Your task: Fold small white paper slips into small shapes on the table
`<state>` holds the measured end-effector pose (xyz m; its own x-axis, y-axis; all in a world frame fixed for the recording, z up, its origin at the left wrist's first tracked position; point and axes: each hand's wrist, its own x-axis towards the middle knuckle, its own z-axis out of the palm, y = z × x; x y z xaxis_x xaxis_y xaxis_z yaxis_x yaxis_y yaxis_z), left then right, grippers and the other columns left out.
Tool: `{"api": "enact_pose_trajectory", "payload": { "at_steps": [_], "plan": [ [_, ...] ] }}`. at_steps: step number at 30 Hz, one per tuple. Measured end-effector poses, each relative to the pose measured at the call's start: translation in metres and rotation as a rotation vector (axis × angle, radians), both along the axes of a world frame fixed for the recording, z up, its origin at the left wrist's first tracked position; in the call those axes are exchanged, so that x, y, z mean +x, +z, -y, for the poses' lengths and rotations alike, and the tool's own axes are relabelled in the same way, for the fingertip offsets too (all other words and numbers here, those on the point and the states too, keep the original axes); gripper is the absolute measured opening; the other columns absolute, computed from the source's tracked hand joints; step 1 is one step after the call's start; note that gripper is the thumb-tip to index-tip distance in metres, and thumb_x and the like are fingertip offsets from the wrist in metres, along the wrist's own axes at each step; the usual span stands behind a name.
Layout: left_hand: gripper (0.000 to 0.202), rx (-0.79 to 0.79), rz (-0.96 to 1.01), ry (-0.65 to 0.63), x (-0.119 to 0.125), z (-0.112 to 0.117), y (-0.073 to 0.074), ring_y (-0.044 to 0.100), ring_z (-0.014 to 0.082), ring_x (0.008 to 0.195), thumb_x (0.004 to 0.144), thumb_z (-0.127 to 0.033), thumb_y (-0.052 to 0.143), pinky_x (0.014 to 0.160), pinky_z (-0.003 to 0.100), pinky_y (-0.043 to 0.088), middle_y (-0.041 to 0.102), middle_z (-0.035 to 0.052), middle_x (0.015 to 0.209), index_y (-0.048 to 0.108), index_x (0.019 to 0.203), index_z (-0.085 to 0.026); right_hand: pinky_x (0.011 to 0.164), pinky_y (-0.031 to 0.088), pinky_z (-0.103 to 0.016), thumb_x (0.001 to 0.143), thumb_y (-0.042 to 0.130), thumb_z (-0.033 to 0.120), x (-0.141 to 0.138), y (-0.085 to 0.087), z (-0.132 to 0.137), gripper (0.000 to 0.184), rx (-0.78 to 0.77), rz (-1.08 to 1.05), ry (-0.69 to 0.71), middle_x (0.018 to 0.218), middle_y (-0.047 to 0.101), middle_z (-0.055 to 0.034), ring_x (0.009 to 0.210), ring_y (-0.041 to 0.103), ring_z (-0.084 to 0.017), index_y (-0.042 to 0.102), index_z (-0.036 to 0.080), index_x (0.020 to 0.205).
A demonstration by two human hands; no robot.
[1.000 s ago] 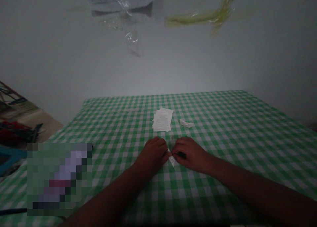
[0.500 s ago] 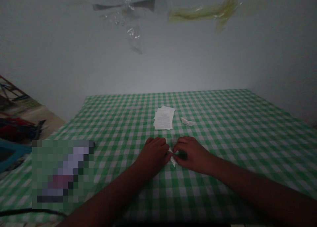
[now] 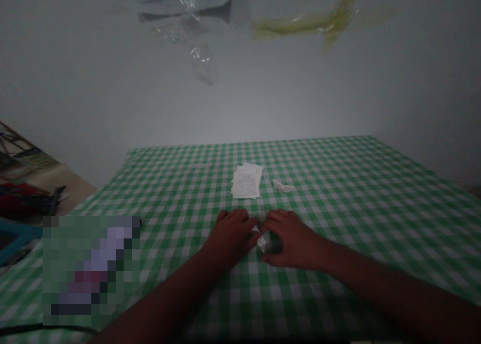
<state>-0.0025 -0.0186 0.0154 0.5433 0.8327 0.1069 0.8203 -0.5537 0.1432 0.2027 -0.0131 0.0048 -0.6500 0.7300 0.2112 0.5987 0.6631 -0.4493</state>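
Note:
A small folded piece of printed paper [image 3: 262, 243] lies between my hands, low over the tablecloth. My left hand [image 3: 233, 234] pinches its left side between thumb and fingers. On the other side, my right hand [image 3: 292, 240] is open, its thumb spread away from the curled fingers, with the paper's right edge close to the fingertips. Part of the paper is hidden behind my left fingers. Beyond the hands sits a loose stack of printed paper sheets [image 3: 246, 183]. To the right of that stack rests another small folded paper [image 3: 282, 186].
A green-and-white checked tablecloth [image 3: 180, 194] covers the table, which meets a pale wall [image 3: 240, 103]. At left lies a pixelated, elongated object [image 3: 103, 264], with a black cable [image 3: 45, 328] near the front edge. A blue item [image 3: 17, 239] stands beyond the table's left side.
My right thumb has moved down and away from the fingers, so the right hand's pinch on the paper has opened. More of the paper shows. The view has shifted slightly.

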Motion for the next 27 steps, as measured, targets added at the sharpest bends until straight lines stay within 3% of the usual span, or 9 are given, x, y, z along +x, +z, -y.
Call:
{"api": "enact_pose_trajectory", "payload": {
  "at_steps": [3,5,9,12,17,21,27],
  "plan": [
    [0.020,0.001,0.011,-0.018,-0.003,-0.003,-0.002,0.056,0.0219,0.097,0.092,-0.035,0.061,0.086,0.040,0.035,0.061,0.0028,0.098,0.065,0.109,-0.027,0.083,0.046,-0.037,0.086,0.064,0.035,0.009,-0.002,-0.017,0.020,0.044,-0.149,-0.043,0.093,0.061,-0.0061,0.092,0.056,-0.022,0.060,0.020,0.098],
    [0.021,-0.004,0.030,-0.031,-0.006,-0.004,-0.003,0.056,0.0225,0.098,0.092,-0.039,0.060,0.087,0.041,0.034,0.062,0.0033,0.099,0.067,0.107,-0.026,0.089,0.044,-0.041,0.090,0.058,0.028,0.018,-0.004,-0.031,0.013,0.181,-0.183,-0.140,0.098,0.061,-0.0086,0.099,0.054,-0.024,0.060,0.019,0.100],
    [0.038,-0.028,0.086,-0.092,-0.013,-0.003,0.003,0.053,0.0251,0.104,0.087,-0.042,0.065,0.093,0.043,0.036,0.060,0.0060,0.109,0.061,0.119,-0.024,0.095,0.042,-0.048,0.084,0.060,0.021,0.036,-0.010,-0.057,0.030,0.342,-0.075,-0.350,0.115,0.057,-0.0137,0.108,0.049,-0.030,0.059,0.018,0.114],
    [0.035,-0.051,0.098,-0.129,-0.017,-0.004,0.008,0.051,0.0249,0.105,0.085,-0.032,0.065,0.094,0.042,0.039,0.058,0.0067,0.113,0.060,0.119,-0.023,0.094,0.043,-0.048,0.084,0.060,0.020,0.045,-0.017,-0.068,0.030,0.315,-0.036,-0.373,0.115,0.057,-0.0133,0.107,0.051,-0.030,0.060,0.018,0.114],
    [0.015,-0.085,0.120,-0.160,-0.020,-0.011,0.007,0.052,0.0216,0.101,0.091,-0.022,0.056,0.093,0.038,0.041,0.059,0.0055,0.105,0.065,0.103,-0.022,0.091,0.046,-0.042,0.086,0.056,0.014,0.048,-0.026,-0.077,0.018,0.203,-0.108,-0.334,0.106,0.059,-0.0101,0.102,0.055,-0.025,0.062,0.019,0.102],
    [0.018,-0.116,0.145,-0.190,-0.020,-0.017,0.002,0.054,0.0197,0.096,0.096,-0.023,0.048,0.090,0.035,0.042,0.063,0.0050,0.096,0.066,0.099,-0.020,0.086,0.049,-0.039,0.087,0.053,0.011,0.046,-0.023,-0.077,0.012,0.188,-0.160,-0.300,0.100,0.058,-0.0085,0.095,0.057,-0.021,0.061,0.019,0.093],
    [0.018,-0.159,0.192,-0.102,-0.022,-0.018,0.003,0.058,0.0183,0.093,0.095,-0.022,0.048,0.086,0.033,0.044,0.065,0.0031,0.098,0.063,0.104,-0.021,0.089,0.049,-0.036,0.087,0.055,0.011,0.032,-0.011,-0.054,0.014,0.129,-0.194,0.023,0.104,0.059,-0.0092,0.099,0.057,-0.020,0.061,0.018,0.098]
  ]
}}
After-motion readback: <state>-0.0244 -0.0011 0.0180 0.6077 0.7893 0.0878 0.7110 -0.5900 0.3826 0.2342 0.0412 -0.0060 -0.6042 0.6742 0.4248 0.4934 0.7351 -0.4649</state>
